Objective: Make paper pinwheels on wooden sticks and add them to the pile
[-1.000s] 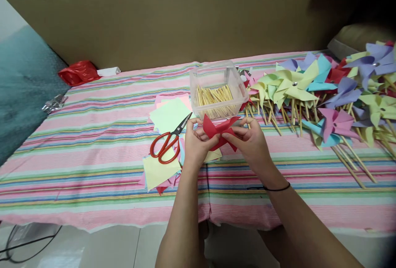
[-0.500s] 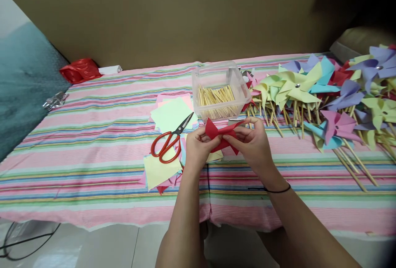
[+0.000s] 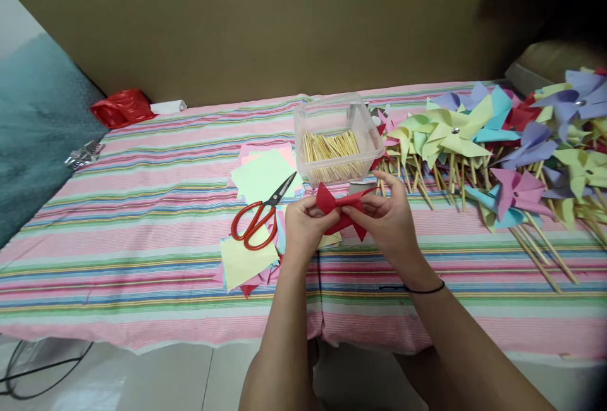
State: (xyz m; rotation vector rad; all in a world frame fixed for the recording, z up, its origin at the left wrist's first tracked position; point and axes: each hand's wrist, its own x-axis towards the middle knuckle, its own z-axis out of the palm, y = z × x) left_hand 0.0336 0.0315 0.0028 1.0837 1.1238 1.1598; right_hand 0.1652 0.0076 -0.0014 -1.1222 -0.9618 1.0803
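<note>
Pinching red paper [image 3: 355, 202] — left hand [image 3: 303, 226], right hand [image 3: 392, 224] | scissors [image 3: 272, 201] nearby

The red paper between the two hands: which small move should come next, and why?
Perhaps the right hand should fold the upper right flap of the red paper toward its middle, while the left hand holds its pinch: both thumbs press near the middle, and that flap stands out to the right.
</note>
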